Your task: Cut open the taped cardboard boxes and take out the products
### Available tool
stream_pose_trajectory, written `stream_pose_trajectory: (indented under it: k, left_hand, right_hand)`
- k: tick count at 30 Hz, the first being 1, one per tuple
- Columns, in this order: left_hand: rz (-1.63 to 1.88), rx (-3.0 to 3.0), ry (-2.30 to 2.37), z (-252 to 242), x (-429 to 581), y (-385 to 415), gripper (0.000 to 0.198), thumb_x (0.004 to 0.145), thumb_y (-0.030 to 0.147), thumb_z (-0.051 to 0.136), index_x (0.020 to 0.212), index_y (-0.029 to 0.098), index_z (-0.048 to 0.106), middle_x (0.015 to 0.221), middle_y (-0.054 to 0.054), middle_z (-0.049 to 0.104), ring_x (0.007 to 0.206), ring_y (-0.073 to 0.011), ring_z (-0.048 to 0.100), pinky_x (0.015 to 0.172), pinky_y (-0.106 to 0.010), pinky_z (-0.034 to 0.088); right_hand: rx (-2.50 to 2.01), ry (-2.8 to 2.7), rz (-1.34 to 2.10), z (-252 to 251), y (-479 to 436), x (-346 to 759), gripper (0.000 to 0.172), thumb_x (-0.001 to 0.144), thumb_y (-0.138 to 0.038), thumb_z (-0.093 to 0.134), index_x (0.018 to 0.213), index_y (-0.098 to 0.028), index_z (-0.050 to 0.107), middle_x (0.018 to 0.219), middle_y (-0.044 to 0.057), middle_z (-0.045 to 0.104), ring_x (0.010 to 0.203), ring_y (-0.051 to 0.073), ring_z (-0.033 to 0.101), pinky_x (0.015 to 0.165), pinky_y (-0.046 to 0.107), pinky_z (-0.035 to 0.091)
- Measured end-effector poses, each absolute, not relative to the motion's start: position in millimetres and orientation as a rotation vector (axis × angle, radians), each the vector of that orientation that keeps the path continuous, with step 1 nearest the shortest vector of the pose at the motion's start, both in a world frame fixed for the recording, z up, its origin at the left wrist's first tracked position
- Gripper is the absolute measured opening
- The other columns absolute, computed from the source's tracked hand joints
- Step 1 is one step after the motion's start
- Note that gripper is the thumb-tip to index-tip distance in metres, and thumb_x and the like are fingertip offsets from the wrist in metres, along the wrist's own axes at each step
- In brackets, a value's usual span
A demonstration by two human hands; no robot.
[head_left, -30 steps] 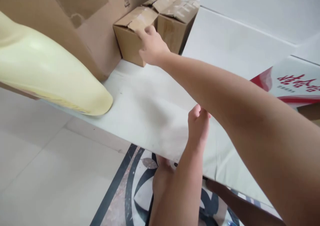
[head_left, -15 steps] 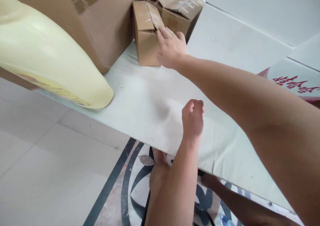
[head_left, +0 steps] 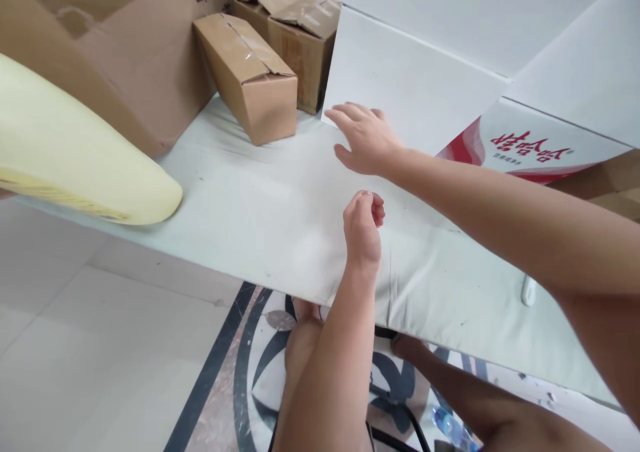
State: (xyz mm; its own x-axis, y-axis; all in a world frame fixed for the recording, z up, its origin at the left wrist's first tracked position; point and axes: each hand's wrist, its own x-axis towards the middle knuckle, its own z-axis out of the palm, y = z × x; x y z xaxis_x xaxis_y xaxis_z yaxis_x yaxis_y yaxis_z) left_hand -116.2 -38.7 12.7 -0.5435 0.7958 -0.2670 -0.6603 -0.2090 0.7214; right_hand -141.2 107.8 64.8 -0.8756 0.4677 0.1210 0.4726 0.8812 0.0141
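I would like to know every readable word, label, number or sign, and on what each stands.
"封", it seems: on the large cardboard box.
"娃哈哈", probably, in red: on the red-and-white panel.
Smaller print on the same panel: too small to read.
Print on the pale yellow object: too blurred to read.

Right hand (head_left: 367, 139) now off the small cardboard box (head_left: 270, 109) and apart from it, box turned to a slant, small white object (head_left: 529, 291) come into view beside the right arm (head_left: 500, 215)
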Motion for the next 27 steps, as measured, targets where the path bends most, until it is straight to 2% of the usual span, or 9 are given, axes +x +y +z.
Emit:
stream_pose_trajectory:
  k: [3, 7, 12, 16, 20, 23, 27]
  left_hand:
    - [1.903, 0.245, 1.031, 10, -117, -39, 0.033, 0.096, 0.028, 0.048, 0.066, 0.019, 0.057, 0.061, 0.000, 0.049, 0.059, -0.0115, 0.042, 0.059, -0.026, 0.033]
    - [1.887, 0.232, 1.040, 8, -128, -42, 0.035, 0.098, 0.028, 0.046, 0.067, 0.019, 0.058, 0.062, 0.000, 0.049, 0.059, -0.0116, 0.041, 0.060, -0.026, 0.033]
    - [1.876, 0.206, 1.057, 9, -141, -45, 0.035, 0.097, 0.024, 0.043, 0.065, 0.019, 0.056, 0.062, 0.001, 0.046, 0.060, -0.0117, 0.040, 0.061, -0.026, 0.033]
    - [1.883, 0.227, 1.052, 8, -145, -48, 0.035, 0.098, 0.025, 0.043, 0.065, 0.019, 0.055, 0.062, 0.000, 0.046, 0.060, -0.0118, 0.040, 0.061, -0.026, 0.033]
    - [1.909, 0.222, 1.054, 7, -144, -49, 0.034, 0.097, 0.025, 0.044, 0.067, 0.019, 0.057, 0.061, 0.000, 0.047, 0.059, -0.0119, 0.041, 0.060, -0.026, 0.033]
    - [1.963, 0.214, 1.085, 6, -144, -49, 0.031, 0.095, 0.025, 0.046, 0.066, 0.019, 0.056, 0.061, 0.001, 0.046, 0.059, -0.0123, 0.042, 0.059, -0.026, 0.033]
    - [2.158, 0.191, 1.252, 6, -148, -51, 0.030, 0.093, 0.026, 0.050, 0.065, 0.020, 0.046, 0.064, 0.002, 0.042, 0.061, -0.0125, 0.040, 0.061, -0.027, 0.033]
  right_hand:
    - [-0.705, -2.896, -0.056, 71, 101, -188, 0.070, 0.089, -0.025, 0.049, 0.159, -0.023, 0.043, 0.170, 0.009, 0.039, 0.155, 0.036, 0.038, 0.123, 0.063, 0.038]
    - [-0.742, -2.880, -0.049, 74, 97, -241, 0.071, 0.089, -0.025, 0.048, 0.160, -0.029, 0.044, 0.173, 0.003, 0.034, 0.159, 0.033, 0.033, 0.126, 0.061, 0.037]
    - [-0.847, -2.815, -0.051, 57, 111, -278, 0.071, 0.085, -0.032, 0.053, 0.155, -0.023, 0.049, 0.175, 0.006, 0.028, 0.160, 0.036, 0.028, 0.125, 0.067, 0.035]
    - [-0.837, -2.759, -0.052, 47, 130, -290, 0.068, 0.080, -0.029, 0.056, 0.148, -0.025, 0.056, 0.173, 0.005, 0.033, 0.156, 0.038, 0.033, 0.121, 0.070, 0.038]
    - [-0.789, -2.768, -0.107, 53, 128, -275, 0.052, 0.085, -0.023, 0.048, 0.134, -0.026, 0.065, 0.166, 0.005, 0.045, 0.155, 0.034, 0.038, 0.125, 0.066, 0.033]
    - [-0.751, -2.796, -0.160, 56, 112, -235, 0.053, 0.088, -0.018, 0.042, 0.138, -0.018, 0.062, 0.169, 0.009, 0.042, 0.158, 0.033, 0.036, 0.127, 0.065, 0.030]
    - [-0.734, -2.767, -0.124, 50, 86, -139, 0.050, 0.094, -0.028, 0.042, 0.139, -0.016, 0.059, 0.170, 0.014, 0.039, 0.158, 0.035, 0.037, 0.126, 0.065, 0.028]
